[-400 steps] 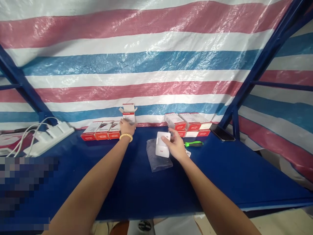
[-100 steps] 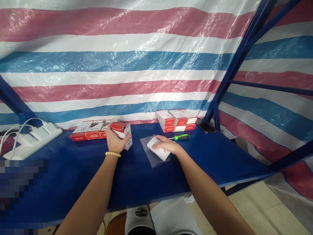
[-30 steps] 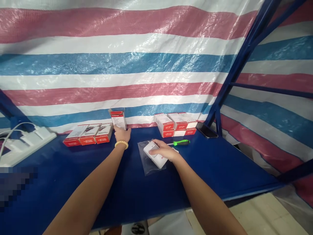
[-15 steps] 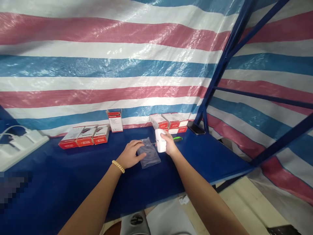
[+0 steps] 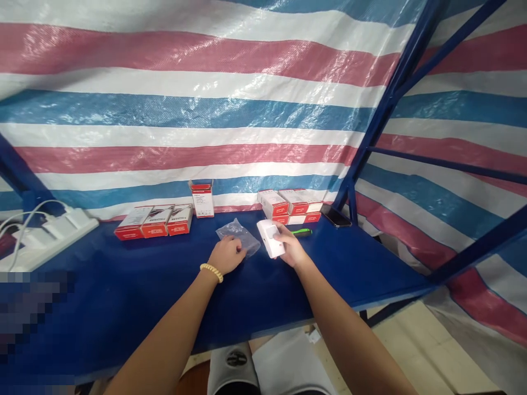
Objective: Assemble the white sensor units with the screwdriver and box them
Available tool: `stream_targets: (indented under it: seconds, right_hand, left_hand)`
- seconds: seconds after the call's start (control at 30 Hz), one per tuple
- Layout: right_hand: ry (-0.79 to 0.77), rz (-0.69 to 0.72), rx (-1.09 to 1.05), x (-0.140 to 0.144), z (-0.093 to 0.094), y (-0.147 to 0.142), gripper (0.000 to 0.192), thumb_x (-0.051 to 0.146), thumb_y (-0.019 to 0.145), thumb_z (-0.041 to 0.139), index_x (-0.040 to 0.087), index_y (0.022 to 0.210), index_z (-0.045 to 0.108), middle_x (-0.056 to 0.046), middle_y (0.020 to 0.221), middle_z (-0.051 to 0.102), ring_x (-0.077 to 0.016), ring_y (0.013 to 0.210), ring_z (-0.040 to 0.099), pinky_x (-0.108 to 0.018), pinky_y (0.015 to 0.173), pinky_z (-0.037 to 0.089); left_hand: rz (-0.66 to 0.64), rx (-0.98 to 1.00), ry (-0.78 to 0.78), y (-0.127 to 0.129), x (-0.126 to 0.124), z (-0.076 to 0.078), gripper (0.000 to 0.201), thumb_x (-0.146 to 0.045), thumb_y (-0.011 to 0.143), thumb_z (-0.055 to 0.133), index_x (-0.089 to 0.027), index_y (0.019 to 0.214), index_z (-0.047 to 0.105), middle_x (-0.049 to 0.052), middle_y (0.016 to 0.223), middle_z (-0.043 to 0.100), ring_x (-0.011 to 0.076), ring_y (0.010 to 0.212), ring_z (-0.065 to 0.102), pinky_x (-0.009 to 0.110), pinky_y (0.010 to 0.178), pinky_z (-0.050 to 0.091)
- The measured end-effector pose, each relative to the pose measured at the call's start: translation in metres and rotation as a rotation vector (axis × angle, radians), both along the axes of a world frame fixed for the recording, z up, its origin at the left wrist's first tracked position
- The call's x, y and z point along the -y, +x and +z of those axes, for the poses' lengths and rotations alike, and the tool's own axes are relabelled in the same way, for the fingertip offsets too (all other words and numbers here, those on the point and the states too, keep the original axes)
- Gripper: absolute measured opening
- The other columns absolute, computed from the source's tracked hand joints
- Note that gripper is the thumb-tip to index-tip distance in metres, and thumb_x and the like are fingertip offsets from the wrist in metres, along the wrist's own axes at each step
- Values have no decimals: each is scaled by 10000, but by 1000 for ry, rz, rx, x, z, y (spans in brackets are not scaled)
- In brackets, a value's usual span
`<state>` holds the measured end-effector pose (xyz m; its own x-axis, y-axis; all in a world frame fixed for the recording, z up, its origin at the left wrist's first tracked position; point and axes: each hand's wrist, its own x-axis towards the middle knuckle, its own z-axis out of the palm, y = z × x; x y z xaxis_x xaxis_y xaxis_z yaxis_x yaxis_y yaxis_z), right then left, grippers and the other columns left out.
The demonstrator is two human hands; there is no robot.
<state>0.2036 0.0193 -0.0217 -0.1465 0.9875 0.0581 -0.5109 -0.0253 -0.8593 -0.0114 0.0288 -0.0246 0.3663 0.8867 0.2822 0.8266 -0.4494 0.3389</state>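
My right hand [image 5: 292, 247] is wrapped round a white plastic device [image 5: 270, 239] with rounded corners, lifted a little above the blue table [image 5: 255, 291]. To its left, my left hand [image 5: 226, 254] has its fingers curled closed on a clear plastic bag [image 5: 247, 238], which lies crumpled and slightly raised beyond the knuckles. A screwdriver with a green and black handle [image 5: 302, 232] lies just behind my right hand; its shaft is hidden by the hand and device.
Three red-and-white boxes [image 5: 154, 222] lie at the back left, near an upright box [image 5: 202, 201] with its top flap raised. More boxes [image 5: 288, 206] are stacked at the back right beside a phone [image 5: 336, 215]. A white power strip [image 5: 57, 241] with plugs sits far left.
My left hand's fingers have gone from spread over the flat bag to closed on it, and the bag has shifted and bunched up. The device has tilted in my right hand.
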Motion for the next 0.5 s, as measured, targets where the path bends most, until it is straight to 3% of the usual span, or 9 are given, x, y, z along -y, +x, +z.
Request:
stream_targets:
  seconds: [0.1, 0.27, 0.5]
  right_hand:
    - [-4, 112, 60, 3, 2, 0, 602, 207, 565, 722, 195, 1155, 606, -28, 885, 706, -163, 663, 626, -264, 541, 474]
    - [-54, 298, 151, 3, 1, 3, 626, 218, 528, 731, 139, 1141, 634, -60, 909, 712, -175, 695, 635, -271, 586, 468]
    - [-65, 305, 253, 6, 4, 1, 557, 216, 510, 755, 175, 1048, 616, -18, 814, 686, -153, 632, 622, -239, 543, 449]
  left_hand:
    - [106, 170, 77, 0, -4, 0, 184, -271, 826, 576, -194, 660, 589, 55, 939, 662, 193, 870, 627, 309, 782, 459]
    - [178, 283, 212, 3, -3, 3, 179, -262, 785, 653, -191, 628, 603, 32, 764, 647, 175, 772, 616, 286, 724, 459]
    - [154, 238, 210, 5, 3, 3, 102, -246, 826, 593, -195, 744, 626, 8, 713, 641, 145, 663, 592, 266, 655, 439]
